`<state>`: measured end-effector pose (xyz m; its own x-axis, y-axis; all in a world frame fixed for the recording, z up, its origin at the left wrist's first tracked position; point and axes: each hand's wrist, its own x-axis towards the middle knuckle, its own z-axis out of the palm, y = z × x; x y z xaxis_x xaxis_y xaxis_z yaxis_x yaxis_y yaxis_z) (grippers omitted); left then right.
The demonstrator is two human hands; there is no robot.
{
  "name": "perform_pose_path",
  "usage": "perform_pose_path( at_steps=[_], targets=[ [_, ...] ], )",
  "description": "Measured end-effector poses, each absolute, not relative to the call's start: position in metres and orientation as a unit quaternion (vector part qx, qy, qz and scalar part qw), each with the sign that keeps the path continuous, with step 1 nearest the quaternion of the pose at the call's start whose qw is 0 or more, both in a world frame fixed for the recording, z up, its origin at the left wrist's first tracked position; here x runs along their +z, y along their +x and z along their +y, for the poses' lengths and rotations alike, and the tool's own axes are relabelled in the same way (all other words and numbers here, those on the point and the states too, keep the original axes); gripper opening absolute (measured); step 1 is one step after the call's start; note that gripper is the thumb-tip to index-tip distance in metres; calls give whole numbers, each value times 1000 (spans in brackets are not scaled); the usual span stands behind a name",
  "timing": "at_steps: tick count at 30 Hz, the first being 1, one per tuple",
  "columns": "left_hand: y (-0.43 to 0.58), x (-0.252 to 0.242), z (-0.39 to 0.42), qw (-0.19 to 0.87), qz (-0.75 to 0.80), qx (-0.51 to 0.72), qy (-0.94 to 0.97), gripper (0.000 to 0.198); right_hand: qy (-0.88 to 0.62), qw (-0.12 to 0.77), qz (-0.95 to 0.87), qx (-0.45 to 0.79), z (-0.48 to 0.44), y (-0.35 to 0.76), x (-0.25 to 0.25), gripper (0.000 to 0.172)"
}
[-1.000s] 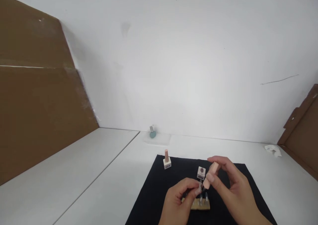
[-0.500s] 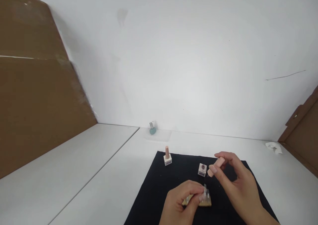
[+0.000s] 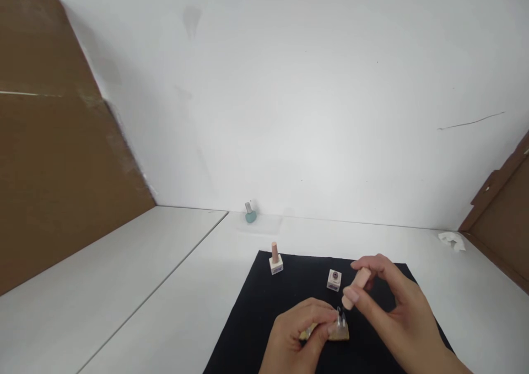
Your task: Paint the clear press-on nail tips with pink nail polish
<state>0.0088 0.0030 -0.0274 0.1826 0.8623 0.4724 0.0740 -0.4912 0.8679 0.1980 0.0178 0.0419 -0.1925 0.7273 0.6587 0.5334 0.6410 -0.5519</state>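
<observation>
My right hand (image 3: 397,308) pinches the pale pink cap of a nail polish brush (image 3: 357,288), tilted with its lower end towards the clear false nails. Its dark bristles seem to be at the tip of one nail; whether they touch I cannot tell. My left hand (image 3: 298,334) grips the clear false nails (image 3: 343,322), which stand on a tan base (image 3: 339,337); its fingers hide part of them. Just behind the hands, an uncapped white polish bottle (image 3: 334,280) shows its dark round mouth. A capped nail polish bottle (image 3: 276,264) stands further left.
A black cloth (image 3: 243,324) lies beneath the hands and bottles on the white table (image 3: 173,313). At the back, a teal polish bottle (image 3: 250,217) leans near a clear sheet (image 3: 268,225). Crumpled white tissue (image 3: 452,240) lies back right. Brown boards (image 3: 61,187) stand at the sides.
My right hand has lowered and tilted the brush, bringing its end down to the false nails. My left hand keeps its grip. The whole view has shifted slightly.
</observation>
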Motion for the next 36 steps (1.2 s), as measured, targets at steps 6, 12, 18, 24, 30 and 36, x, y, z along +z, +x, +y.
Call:
perform_pose_path(
  at_steps=[6,12,18,24,30,36],
  targets=[
    [9,-25,4,375,340,528,682,20,-410,483,-772,61,19,197,40,14],
    [10,-21,2,391,362,507,677,20,-395,468,-784,102,17,197,44,17],
    [10,-24,3,411,373,515,653,21,-431,483,-759,64,19,198,44,15],
    [9,-28,4,513,410,498,567,12,-389,452,-790,145,16,195,47,14],
    [9,-27,8,577,420,488,503,5,-441,491,-743,111,22,197,39,13],
    [15,-21,6,631,404,501,432,25,-411,482,-756,164,22,196,35,13]
  ],
)
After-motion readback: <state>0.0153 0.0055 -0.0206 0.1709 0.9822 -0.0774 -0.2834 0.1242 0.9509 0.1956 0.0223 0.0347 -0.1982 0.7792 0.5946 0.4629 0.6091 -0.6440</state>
